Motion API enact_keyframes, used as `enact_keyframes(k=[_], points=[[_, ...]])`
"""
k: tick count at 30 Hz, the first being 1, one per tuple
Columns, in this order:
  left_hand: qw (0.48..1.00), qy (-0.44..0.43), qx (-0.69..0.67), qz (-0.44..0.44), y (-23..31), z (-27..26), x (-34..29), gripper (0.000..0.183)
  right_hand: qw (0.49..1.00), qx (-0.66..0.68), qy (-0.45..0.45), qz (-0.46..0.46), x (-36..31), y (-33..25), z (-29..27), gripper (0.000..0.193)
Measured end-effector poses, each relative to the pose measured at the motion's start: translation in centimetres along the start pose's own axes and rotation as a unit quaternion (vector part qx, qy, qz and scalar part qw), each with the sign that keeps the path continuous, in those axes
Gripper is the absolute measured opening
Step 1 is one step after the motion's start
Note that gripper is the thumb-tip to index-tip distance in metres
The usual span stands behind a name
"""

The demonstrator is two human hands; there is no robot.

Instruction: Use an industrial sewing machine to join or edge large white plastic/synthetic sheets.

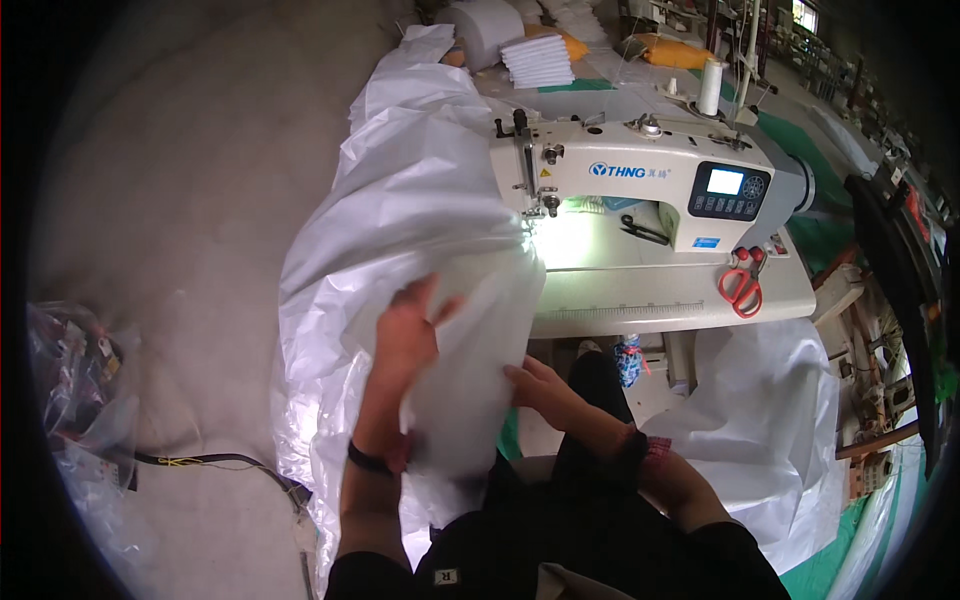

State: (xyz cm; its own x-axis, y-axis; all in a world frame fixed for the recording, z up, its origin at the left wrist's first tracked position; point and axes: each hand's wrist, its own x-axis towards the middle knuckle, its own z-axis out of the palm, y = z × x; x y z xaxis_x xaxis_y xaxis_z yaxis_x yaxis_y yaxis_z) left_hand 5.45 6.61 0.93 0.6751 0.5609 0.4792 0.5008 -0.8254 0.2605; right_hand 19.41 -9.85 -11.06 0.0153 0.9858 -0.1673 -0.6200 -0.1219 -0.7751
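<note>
A large white plastic-like sheet [400, 200] drapes past the left end of the sewing machine [625, 180] and down to my lap. Its edge lies under the lit needle area, where glare hides the needle and foot. My left hand [408, 325] is over the sheet, slightly blurred, with finger and thumb apart. At the sheet's right edge, below the machine bed, my right hand [545, 388] is closed on the material, its fingertips partly hidden there.
Red-handled scissors [741, 290] and black thread snips [645, 230] lie on the machine bed. More white sheeting [760, 430] hangs at the right. A thread cone [711, 87] and a folded white stack [538, 62] stand behind. Clear plastic bags [85, 390] are at the left.
</note>
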Motion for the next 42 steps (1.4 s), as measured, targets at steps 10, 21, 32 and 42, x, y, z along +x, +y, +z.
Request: enact_keyframes(k=[10, 21, 32, 42], points=[[0.982, -0.132, -0.032, -0.131, 4.3, 2.1, -2.7, 0.070, 0.983, -0.058, 0.156, 0.071, -5.5, 3.5, -1.4, 0.041], [0.960, -0.131, -0.160, -0.187, 5.4, 2.0, -3.1, 0.032, 0.854, -0.451, 0.223, -0.131, -3.6, -5.0, 2.6, 0.039], [0.983, -0.129, -0.097, -0.085, 5.5, 0.5, -1.4, 0.018, 0.645, -0.746, 0.022, -0.165, -3.2, -3.3, 6.5, 0.034], [0.941, -0.210, -0.184, -0.190, 6.5, 2.2, -3.6, 0.030, 0.789, -0.579, 0.023, -0.205, -8.3, -3.0, 2.8, 0.028]])
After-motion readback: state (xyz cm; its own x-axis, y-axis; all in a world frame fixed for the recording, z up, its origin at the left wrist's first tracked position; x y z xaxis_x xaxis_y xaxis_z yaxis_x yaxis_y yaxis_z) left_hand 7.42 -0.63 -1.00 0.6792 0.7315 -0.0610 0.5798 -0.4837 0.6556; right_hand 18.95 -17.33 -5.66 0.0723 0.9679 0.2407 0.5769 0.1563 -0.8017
